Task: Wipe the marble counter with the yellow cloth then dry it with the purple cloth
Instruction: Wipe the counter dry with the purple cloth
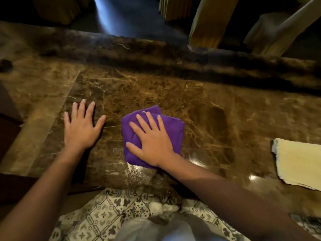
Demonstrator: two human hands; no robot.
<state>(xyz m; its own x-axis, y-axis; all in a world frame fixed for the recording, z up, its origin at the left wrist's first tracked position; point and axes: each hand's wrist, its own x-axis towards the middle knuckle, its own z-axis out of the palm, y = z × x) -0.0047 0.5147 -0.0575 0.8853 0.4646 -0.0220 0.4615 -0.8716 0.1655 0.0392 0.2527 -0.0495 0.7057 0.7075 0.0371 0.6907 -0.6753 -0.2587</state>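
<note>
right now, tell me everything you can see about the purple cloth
The purple cloth is a soft, plush-looking fabric in vivid purple, folded into a thick, roughly square pad with layered edges showing at its far side. It lies flat on the brown marble counter, near its front edge. The right hand presses on it with straight, spread fingers, covering much of its middle. Nothing else touches it.

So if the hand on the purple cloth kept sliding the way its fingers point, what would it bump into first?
Nothing soon, it seems. The right hand presses flat on the purple cloth, fingers aimed away from the person. Ahead lies bare marble counter, then its dark far edge. Depth there is hard to judge.
</note>
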